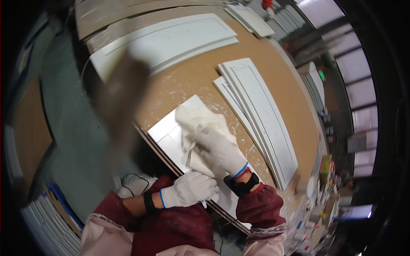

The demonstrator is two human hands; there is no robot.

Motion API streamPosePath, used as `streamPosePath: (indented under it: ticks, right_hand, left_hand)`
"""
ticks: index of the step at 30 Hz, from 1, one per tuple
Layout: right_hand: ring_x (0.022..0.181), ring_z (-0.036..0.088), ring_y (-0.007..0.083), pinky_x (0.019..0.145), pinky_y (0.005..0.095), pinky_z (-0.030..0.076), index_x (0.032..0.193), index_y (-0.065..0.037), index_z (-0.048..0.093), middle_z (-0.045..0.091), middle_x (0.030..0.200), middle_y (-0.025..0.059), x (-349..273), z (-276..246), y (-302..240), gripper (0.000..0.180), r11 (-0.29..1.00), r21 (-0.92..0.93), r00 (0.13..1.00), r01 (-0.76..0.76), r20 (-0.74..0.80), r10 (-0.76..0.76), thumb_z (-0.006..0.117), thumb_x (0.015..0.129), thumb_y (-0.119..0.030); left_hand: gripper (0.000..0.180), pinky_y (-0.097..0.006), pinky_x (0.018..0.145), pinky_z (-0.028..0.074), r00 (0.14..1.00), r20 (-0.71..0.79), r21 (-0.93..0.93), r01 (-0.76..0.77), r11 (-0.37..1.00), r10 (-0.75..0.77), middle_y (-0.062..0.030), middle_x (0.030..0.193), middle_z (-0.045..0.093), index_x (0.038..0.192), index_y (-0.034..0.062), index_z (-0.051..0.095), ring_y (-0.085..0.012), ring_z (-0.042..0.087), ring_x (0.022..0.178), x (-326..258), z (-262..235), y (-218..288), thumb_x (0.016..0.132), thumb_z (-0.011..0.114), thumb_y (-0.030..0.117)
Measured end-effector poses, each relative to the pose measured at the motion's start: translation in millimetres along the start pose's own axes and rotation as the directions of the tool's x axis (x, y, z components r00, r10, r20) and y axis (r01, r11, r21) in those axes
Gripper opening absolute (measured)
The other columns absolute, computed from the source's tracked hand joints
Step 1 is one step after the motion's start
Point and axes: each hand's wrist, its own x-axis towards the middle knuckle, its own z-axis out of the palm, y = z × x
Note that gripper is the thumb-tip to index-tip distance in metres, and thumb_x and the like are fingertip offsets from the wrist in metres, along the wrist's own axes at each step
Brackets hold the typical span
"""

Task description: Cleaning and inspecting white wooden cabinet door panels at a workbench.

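A cream cloth [198, 121] lies crumpled over a white panel [164, 130] at the near edge of the table. My right hand [218, 151], in a white knit glove with a blue cuff, presses onto the cloth with its fingers bent into it. Beside the panel's near edge, my left hand [190, 190] wears a matching glove. Its fingers are curled, and a small white tip [204, 204] pokes out below them; what it belongs to is hidden. Dark bands circle both wrists.
Long white panels [260, 115] are stacked right of the cloth. Larger white panels [171, 40] lie farther back on the brown tabletop [183, 81]. A blurred brown shape [124, 94] hides part of the left side. Cluttered containers [314, 217] stand at right.
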Motion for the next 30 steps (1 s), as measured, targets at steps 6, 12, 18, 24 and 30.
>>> streamPosePath:
  ticks: [6, 12, 18, 24, 30]
  right_hand:
    - [0.089, 0.057, 0.0300, 0.078, 0.0368, 0.047, 0.115, -0.007, 0.062, 0.056, 0.095, 0.0135, -96.4, -5.2, -1.0, 0.035, 0.963, 0.091, 0.965, -0.254, -0.043, 0.258, 0.062, 0.081, -0.006]
    - [0.089, 0.057, 0.0309, 0.078, 0.0369, 0.047, 0.114, -0.006, 0.062, 0.056, 0.094, 0.0125, -276.7, -9.9, -0.2, 0.035, 0.768, 0.058, 0.756, -0.638, -0.141, 0.639, 0.063, 0.078, -0.004]
    - [0.094, 0.056, 0.0327, 0.082, 0.0382, 0.047, 0.111, -0.005, 0.059, 0.056, 0.106, 0.0123, -304.6, -5.3, -1.6, 0.033, 0.711, 0.041, 0.677, -0.702, -0.270, 0.685, 0.064, 0.079, -0.003]
    - [0.076, 0.063, 0.0266, 0.068, 0.0368, 0.051, 0.114, -0.003, 0.057, 0.060, 0.085, 0.0117, -133.3, 27.9, 34.0, 0.027, 0.959, 0.215, 0.770, -0.187, -0.574, 0.279, 0.049, 0.094, -0.019]
    - [0.063, 0.063, 0.0315, 0.056, 0.0403, 0.051, 0.102, 0.002, 0.058, 0.060, 0.088, 0.0140, -109.5, 24.8, 37.0, 0.025, 0.881, -0.212, 0.793, -0.424, -0.556, 0.248, 0.055, 0.082, -0.013]
  left_hand:
    - [0.030, -0.037, 0.076, 0.048, 0.981, -0.099, -0.028, -0.171, 0.985, 0.168, -0.0047, 0.089, 0.061, 0.088, 0.0071, 0.065, -0.0223, 0.060, 0.085, 15.9, -6.5, -7.4, 0.066, 0.065, 0.028]
    - [0.028, -0.037, 0.071, 0.046, 0.993, -0.041, -0.094, -0.117, 0.989, 0.114, -0.0071, 0.083, 0.056, 0.082, 0.0057, 0.059, -0.0252, 0.056, 0.075, 29.3, -12.0, 0.2, 0.061, 0.066, 0.023]
    - [0.026, -0.037, 0.073, 0.046, 0.990, 0.043, -0.031, -0.135, 0.990, 0.136, -0.0073, 0.088, 0.058, 0.083, 0.0058, 0.060, -0.0254, 0.057, 0.079, 32.2, -15.3, 7.0, 0.066, 0.068, 0.023]
    - [0.027, -0.042, 0.072, 0.044, 0.980, 0.120, 0.014, -0.164, 0.986, 0.161, -0.0090, 0.087, 0.057, 0.085, 0.0042, 0.057, -0.0286, 0.055, 0.077, 37.4, -5.0, 14.6, 0.070, 0.067, 0.025]
    - [0.030, -0.044, 0.073, 0.044, 0.981, 0.078, 0.042, -0.179, 0.983, 0.175, -0.0119, 0.092, 0.058, 0.091, 0.0043, 0.058, -0.0315, 0.057, 0.082, 32.1, -1.1, 16.0, 0.073, 0.068, 0.027]
